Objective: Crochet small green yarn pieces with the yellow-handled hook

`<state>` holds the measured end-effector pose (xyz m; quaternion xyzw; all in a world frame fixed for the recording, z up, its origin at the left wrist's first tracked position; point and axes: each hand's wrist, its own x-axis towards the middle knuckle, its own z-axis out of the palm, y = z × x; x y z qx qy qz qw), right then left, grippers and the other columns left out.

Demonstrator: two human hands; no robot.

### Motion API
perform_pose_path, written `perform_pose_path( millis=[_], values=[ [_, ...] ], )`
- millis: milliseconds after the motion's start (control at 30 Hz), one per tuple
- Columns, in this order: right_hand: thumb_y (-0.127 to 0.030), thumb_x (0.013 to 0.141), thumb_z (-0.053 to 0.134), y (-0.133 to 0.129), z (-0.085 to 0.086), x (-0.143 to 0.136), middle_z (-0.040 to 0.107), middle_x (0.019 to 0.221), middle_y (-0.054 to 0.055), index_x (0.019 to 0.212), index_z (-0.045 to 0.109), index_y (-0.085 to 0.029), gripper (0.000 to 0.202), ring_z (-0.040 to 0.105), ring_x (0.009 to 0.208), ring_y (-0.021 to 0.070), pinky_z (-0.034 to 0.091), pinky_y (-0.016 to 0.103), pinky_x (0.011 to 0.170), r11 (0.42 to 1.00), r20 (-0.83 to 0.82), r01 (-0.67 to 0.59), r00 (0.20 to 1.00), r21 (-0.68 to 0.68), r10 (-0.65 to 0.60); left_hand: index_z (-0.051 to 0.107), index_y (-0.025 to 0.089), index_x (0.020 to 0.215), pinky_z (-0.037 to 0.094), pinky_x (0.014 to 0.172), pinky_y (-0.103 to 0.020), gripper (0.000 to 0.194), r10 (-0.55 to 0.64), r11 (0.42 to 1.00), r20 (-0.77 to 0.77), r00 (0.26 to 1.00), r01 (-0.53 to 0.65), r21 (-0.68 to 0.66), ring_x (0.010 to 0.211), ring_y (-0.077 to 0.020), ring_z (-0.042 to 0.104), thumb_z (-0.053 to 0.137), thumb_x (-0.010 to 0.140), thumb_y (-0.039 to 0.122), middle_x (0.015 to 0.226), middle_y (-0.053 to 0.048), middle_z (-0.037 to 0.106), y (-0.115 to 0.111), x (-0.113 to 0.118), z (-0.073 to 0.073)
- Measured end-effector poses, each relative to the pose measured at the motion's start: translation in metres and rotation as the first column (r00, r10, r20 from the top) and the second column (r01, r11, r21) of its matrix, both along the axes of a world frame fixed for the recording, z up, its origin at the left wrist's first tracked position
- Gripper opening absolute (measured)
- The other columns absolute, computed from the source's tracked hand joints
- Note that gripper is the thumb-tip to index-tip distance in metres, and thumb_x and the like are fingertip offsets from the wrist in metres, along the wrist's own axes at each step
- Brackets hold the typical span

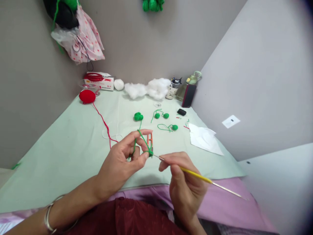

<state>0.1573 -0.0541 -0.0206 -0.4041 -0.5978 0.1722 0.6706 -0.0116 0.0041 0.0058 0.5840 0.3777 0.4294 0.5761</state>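
Observation:
My left hand point(127, 155) pinches a small green crochet piece point(150, 153) between thumb and finger, with green yarn looped over its raised index finger. My right hand point(184, 182) grips a crochet hook point(195, 175) with a yellow handle; its metal tip meets the green piece. From my left hand the yarn runs up to a small green yarn ball point(138, 116) on the table. Orange-handled snips point(150, 138) lie just behind the green piece, partly hidden by it and my fingers.
On the pale green tablecloth point(61, 153) are a red yarn ball point(87, 96), white stuffing point(158, 88), small green crocheted balls point(174, 127) and white paper point(205, 138). A dark phone point(189, 96) leans near a bottle point(194, 78) at the back right. Walls stand behind and to the right.

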Motion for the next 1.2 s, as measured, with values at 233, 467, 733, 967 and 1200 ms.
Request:
perform_pose_path(
  millis=[233, 467, 733, 967, 1200],
  values=[
    [-0.005, 0.097, 0.059, -0.001, -0.006, -0.001, 0.078, 0.103, 0.005, 0.120, 0.074, -0.024, 0.034, 0.075, 0.089, 0.0162, 0.063, 0.029, 0.074, 0.979, 0.277, 0.117, 0.947, 0.168, -0.161, 0.067, 0.030, 0.133, 0.038, 0.056, -0.021, 0.043, -0.008, 0.999, 0.073, 0.997, 0.011, -0.046, 0.057, -0.0051, 0.040, 0.076, 0.091, 0.023, 0.092, 0.005, 0.059, 0.000, 0.005, -0.007],
    [-0.007, 0.094, 0.066, -0.004, -0.024, 0.003, 0.077, 0.115, 0.009, 0.141, 0.066, -0.033, 0.053, 0.077, 0.098, 0.0240, 0.068, 0.037, 0.073, 0.939, 0.470, 0.202, 0.824, 0.278, -0.317, 0.061, 0.029, 0.142, 0.037, 0.057, -0.022, 0.060, -0.062, 0.981, 0.210, 0.976, 0.099, -0.169, 0.059, -0.0063, 0.040, 0.084, 0.087, 0.029, 0.088, 0.004, 0.062, -0.002, 0.008, -0.004],
    [-0.012, 0.098, 0.064, 0.009, -0.028, -0.003, 0.076, 0.110, 0.006, 0.129, 0.074, -0.036, 0.040, 0.074, 0.091, 0.0207, 0.065, 0.035, 0.066, 0.940, 0.233, 0.161, 0.944, 0.301, -0.236, 0.052, 0.022, 0.151, 0.012, 0.046, -0.021, 0.077, -0.149, 0.841, 0.412, 0.899, 0.334, -0.425, 0.047, 0.0011, 0.022, 0.088, 0.083, 0.028, 0.080, 0.008, 0.056, 0.004, 0.006, 0.002],
    [-0.020, 0.103, 0.060, 0.012, -0.019, -0.001, 0.077, 0.097, 0.004, 0.115, 0.078, -0.033, 0.025, 0.072, 0.088, 0.0202, 0.061, 0.038, 0.070, 0.994, -0.043, 0.008, 0.999, 0.112, -0.003, 0.053, 0.022, 0.151, 0.011, 0.045, -0.021, 0.075, -0.164, 0.830, 0.418, 0.894, 0.354, -0.432, 0.047, 0.0016, 0.020, 0.086, 0.083, 0.025, 0.082, 0.007, 0.055, 0.009, 0.002, 0.002],
    [-0.019, 0.102, 0.060, 0.008, -0.013, 0.008, 0.076, 0.086, 0.003, 0.105, 0.079, -0.028, 0.021, 0.069, 0.076, 0.0180, 0.056, 0.035, 0.069, 1.000, -0.097, -0.021, 0.995, 0.017, 0.023, 0.056, 0.028, 0.149, 0.027, 0.051, -0.022, 0.070, -0.130, 0.942, 0.233, 0.964, 0.194, -0.273, 0.056, -0.0046, 0.033, 0.082, 0.084, 0.023, 0.089, 0.004, 0.059, 0.008, 0.001, -0.003]
  ],
)
